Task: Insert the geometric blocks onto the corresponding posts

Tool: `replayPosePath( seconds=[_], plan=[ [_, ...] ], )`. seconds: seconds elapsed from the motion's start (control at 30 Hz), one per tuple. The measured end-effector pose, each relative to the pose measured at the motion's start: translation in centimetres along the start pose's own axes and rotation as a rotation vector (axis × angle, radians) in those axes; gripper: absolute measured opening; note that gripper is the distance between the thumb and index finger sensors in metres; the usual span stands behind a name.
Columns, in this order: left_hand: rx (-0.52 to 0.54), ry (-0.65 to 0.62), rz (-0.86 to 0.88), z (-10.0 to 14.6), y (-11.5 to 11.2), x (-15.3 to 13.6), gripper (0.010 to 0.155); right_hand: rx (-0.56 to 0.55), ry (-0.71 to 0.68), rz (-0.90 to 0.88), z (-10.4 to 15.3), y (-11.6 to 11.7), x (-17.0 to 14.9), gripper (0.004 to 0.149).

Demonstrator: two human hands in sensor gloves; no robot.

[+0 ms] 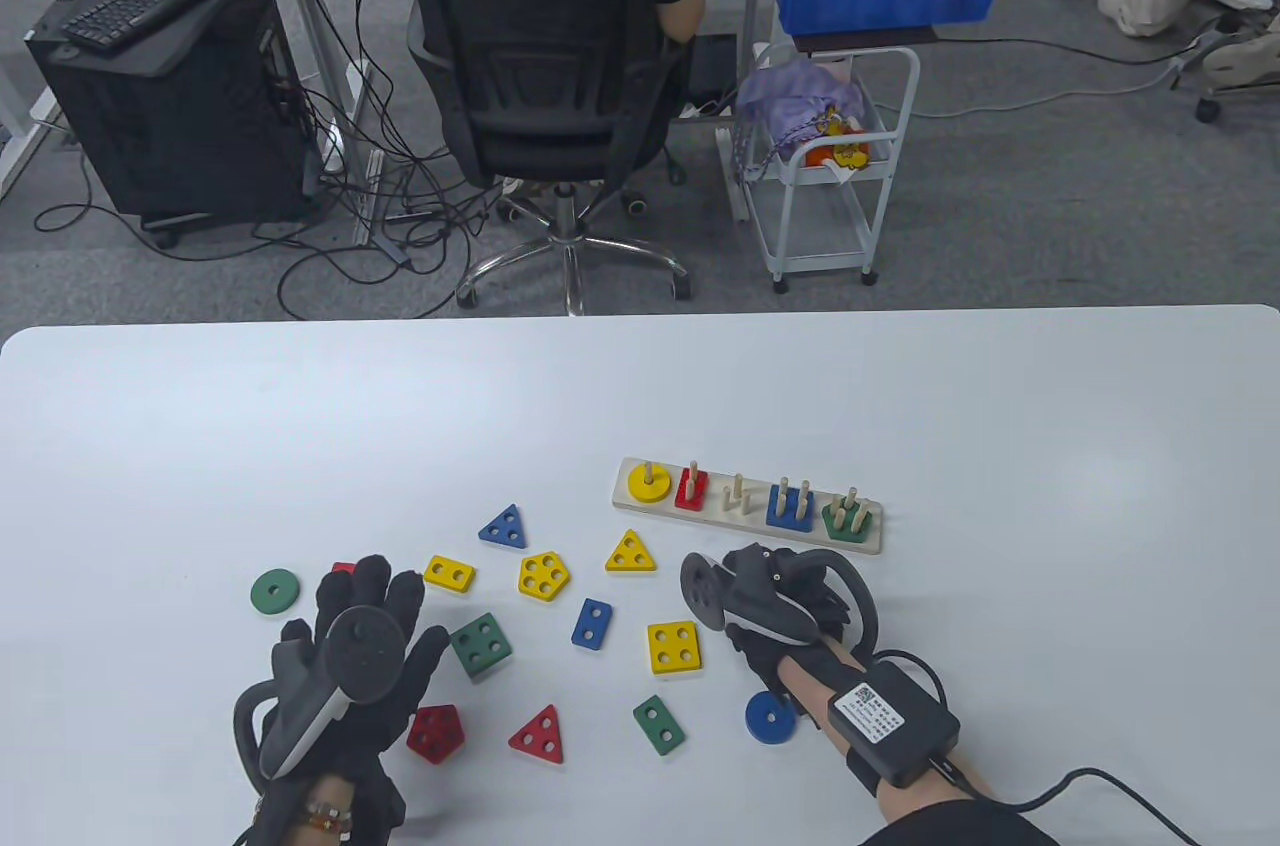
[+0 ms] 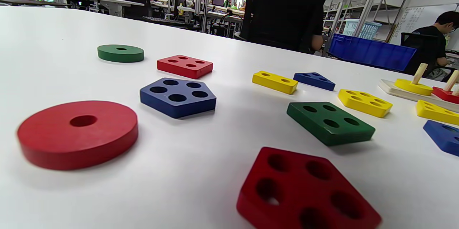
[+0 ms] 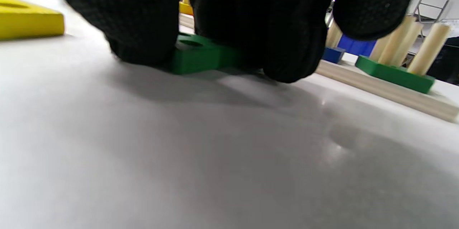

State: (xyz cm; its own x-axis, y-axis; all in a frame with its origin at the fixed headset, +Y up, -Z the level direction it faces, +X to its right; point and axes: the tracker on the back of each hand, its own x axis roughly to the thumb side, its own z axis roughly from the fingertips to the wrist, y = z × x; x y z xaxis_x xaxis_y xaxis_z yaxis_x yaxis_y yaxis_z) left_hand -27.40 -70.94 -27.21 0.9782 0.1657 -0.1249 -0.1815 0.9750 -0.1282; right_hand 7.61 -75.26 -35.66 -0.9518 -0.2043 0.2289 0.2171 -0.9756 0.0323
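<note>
Both gloved hands sit nearest: left hand [image 1: 350,646] spread and idle, right hand [image 1: 800,606] curled down over a green block [image 3: 200,55] beside the peg board [image 1: 640,501]. Four blocks seated, triangle posts [image 1: 737,493] bare, over a dozen loose.

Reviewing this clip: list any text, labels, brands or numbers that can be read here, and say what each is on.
None can be read.
White label with a code square on the black box strapped to the right forearm: print too small.
Whiteboard in the left wrist view: writing blurred.
The blocks and the peg board show no text.
</note>
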Motion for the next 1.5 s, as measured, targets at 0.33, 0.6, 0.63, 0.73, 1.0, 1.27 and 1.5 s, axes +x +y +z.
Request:
replayPosePath(
  seconds=[0.33, 0.6, 0.63, 0.73, 1.0, 1.27, 1.5],
  plan=[
    [-0.002, 0.01, 0.008, 0.0, 0.0, -0.1, 0.071, -0.155, -0.175, -0.094, -0.2, -2.6, -1.4, 0.058],
    [-0.005, 0.011, 0.004, -0.1, 0.0, -0.2, 0.071, -0.192, -0.087, -0.098, -3.4, -4.2, -3.7, 0.058],
    [-0.007, 0.013, 0.005, -0.1, 0.0, -0.2, 0.071, -0.193, -0.06, -0.104, -4.0, -4.3, -3.8, 0.058],
    [-0.008, 0.018, 0.007, -0.1, 0.0, -0.2, 0.071, -0.193, -0.016, -0.091, -5.2, -4.1, -3.9, 0.058],
    [-0.008, 0.019, 0.01, -0.1, 0.0, -0.3, 0.071, -0.165, 0.018, -0.112, -6.9, -3.4, -3.8, 0.058],
    [-0.013, 0.02, 0.006, -0.1, 0.0, -0.3, 0.071, -0.158, 0.021, -0.097, -7.0, -3.1, -3.7, 0.057],
    [-0.017, 0.023, 0.001, -0.2, 0.0, -0.3, 0.071, -0.152, 0.037, -0.107, -6.9, -3.2, -3.8, 0.057]
  ],
)
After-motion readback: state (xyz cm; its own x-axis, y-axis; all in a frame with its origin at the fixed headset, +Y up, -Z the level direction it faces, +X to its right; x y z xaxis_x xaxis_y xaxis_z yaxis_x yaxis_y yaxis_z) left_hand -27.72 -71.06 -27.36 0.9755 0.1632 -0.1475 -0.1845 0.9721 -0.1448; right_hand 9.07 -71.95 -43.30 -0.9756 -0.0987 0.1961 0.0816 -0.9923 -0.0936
